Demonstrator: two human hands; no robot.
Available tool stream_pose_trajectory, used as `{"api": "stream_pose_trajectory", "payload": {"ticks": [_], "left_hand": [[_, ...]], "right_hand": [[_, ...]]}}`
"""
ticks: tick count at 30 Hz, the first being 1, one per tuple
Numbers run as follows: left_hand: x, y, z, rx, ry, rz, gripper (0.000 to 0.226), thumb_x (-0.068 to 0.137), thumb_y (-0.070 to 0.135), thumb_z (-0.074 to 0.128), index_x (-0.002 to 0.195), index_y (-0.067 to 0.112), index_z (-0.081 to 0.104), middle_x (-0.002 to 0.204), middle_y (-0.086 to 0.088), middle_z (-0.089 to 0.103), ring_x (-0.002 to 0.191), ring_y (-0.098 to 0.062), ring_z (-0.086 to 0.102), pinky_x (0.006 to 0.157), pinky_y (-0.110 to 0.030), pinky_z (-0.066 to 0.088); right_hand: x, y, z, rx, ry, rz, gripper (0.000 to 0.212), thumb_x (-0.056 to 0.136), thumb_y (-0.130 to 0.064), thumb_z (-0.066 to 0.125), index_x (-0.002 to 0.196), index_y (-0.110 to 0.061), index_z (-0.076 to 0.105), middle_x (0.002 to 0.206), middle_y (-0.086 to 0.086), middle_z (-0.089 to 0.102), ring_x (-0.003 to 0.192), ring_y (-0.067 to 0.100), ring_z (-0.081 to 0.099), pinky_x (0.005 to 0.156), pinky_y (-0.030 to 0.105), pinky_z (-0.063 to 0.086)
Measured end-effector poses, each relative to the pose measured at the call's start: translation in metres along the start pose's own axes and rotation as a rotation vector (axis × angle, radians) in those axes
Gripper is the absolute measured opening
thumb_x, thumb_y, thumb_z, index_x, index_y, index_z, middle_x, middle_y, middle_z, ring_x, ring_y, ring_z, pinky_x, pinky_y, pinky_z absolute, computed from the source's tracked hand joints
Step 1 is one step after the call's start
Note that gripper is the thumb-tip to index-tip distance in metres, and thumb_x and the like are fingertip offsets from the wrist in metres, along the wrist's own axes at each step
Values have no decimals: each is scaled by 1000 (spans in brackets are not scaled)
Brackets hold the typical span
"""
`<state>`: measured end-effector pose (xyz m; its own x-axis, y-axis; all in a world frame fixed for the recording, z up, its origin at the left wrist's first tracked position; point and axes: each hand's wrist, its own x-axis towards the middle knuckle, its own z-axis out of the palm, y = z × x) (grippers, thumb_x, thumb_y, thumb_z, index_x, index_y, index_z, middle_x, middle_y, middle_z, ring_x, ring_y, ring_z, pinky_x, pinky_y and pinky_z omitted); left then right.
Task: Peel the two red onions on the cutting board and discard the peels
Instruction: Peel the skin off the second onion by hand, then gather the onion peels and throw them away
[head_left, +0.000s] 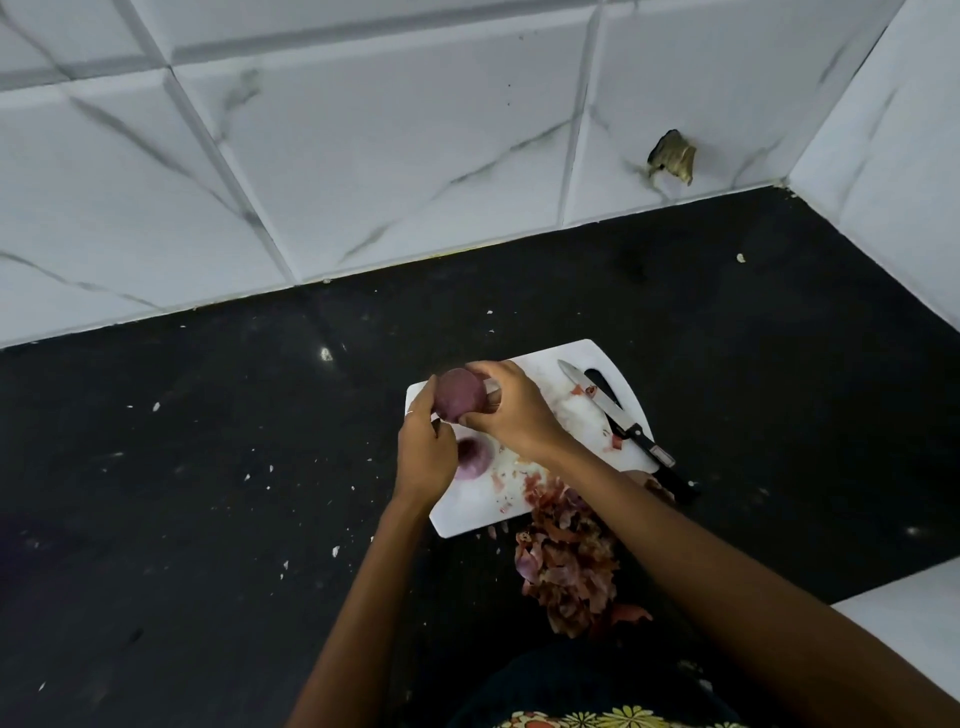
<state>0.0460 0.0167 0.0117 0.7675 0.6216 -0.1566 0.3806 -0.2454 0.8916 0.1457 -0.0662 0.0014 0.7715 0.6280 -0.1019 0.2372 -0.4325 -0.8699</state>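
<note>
A purple red onion (458, 394) is held above the white cutting board (582, 421). My right hand (511, 410) grips it from the right with curled fingers. My left hand (426, 452) touches its left side with thumb and fingers curled against the skin. A second onion (475, 457), peeled and paler, lies on the board just below, partly hidden by my left hand. A heap of reddish peels (569, 566) lies off the board's near corner on the black counter.
A black-handled knife (618, 415) lies along the board's right side, blade pointing away. The black counter (208, 467) carries small white and peel scraps. Tiled walls (363, 156) close the back and right. A white ledge (914, 623) sits at the near right.
</note>
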Motion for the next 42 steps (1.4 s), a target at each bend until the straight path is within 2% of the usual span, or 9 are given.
{"api": "stream_pose_trajectory", "payload": {"ticks": [11,17,23,28,33,36,38,40,42], "left_hand": [[3,-15,2,-64,-5,-60,54,91,-13,42,140,8,44,126,3,49,114,-8,45,89,-5,36],[5,-23,8,-31,14,-38,53,94,-2,45,145,9,40,149,-8,40,137,-22,37,115,-39,30],[-6,-1,9,-10,200,90,42,103,20,39,145,18,41,151,2,38,138,-9,30,108,-19,21],[-18,19,31,10,212,201,48,94,31,35,135,14,55,122,11,58,114,-5,51,106,-30,38],[-34,18,57,24,110,188,52,93,37,33,135,16,55,135,2,59,125,-14,51,108,-41,38],[-38,17,63,12,74,177,53,93,38,32,136,16,54,138,1,55,129,-11,46,111,-37,35],[-39,16,65,-4,57,183,52,93,37,32,136,16,53,139,1,55,129,-9,46,111,-30,34],[-40,16,68,-8,44,190,51,94,37,33,136,15,53,139,1,54,128,-6,45,109,-22,32],[-41,16,71,-1,33,200,51,95,37,33,136,15,53,139,0,54,128,-6,44,109,-21,31]], "right_hand": [[3,11,9,-56,-53,22,58,75,-14,77,128,-15,55,126,6,57,107,22,60,95,38,51],[-1,12,-12,-3,-76,18,44,86,3,54,127,-10,56,127,4,56,112,11,51,100,23,42],[3,40,-71,-70,178,107,38,92,2,39,118,-10,64,126,3,61,113,14,56,85,9,39],[-14,51,-60,-542,-232,-20,46,102,-16,34,145,-3,32,155,15,24,145,24,19,115,31,15],[-52,60,-38,-852,-386,-74,61,103,-33,21,151,-7,-4,159,12,-12,146,21,-14,118,35,-8],[-79,57,-39,-759,-361,-158,56,103,-33,23,152,-6,13,160,10,5,148,20,1,120,33,1],[-89,54,-45,-640,-292,-137,47,103,-34,30,140,-8,43,151,10,37,139,23,33,112,38,31],[-91,48,-54,-493,-180,-124,35,100,-32,41,110,-10,65,113,9,67,102,23,64,86,40,51],[-89,45,-65,-360,0,-128,23,95,-24,52,94,-11,70,89,3,70,79,16,65,75,39,53]]}}
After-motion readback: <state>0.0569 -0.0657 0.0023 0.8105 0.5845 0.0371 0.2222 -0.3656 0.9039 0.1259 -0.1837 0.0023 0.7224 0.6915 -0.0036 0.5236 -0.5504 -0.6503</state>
